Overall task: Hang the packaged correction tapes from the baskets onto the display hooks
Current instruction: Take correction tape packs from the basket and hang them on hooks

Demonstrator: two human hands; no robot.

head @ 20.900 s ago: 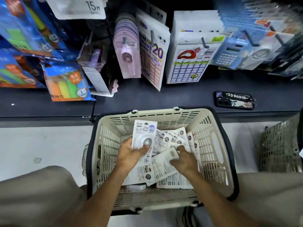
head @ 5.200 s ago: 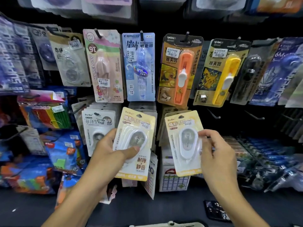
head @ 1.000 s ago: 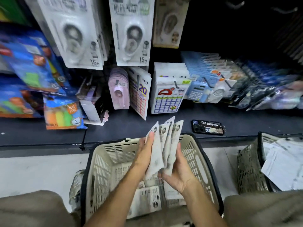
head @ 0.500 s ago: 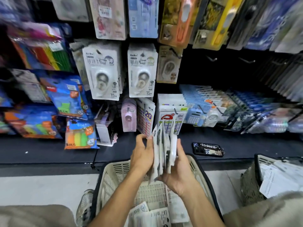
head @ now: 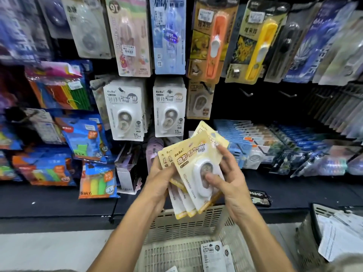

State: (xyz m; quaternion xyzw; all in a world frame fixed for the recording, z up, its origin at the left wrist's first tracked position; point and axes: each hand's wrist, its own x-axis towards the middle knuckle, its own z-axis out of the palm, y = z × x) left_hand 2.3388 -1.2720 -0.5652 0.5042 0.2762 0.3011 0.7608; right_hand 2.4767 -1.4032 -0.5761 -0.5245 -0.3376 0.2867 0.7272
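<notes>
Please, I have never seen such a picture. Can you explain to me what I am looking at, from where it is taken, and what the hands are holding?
There is no machine: a person wears a camera on the head, looking forward and down. The left hand and right hand together hold a fanned stack of yellow correction tape packs. Behind them, display hooks carry white packs and one matching yellow pack; an empty hook is beside it. Below stands a beige basket with a few more packs inside.
</notes>
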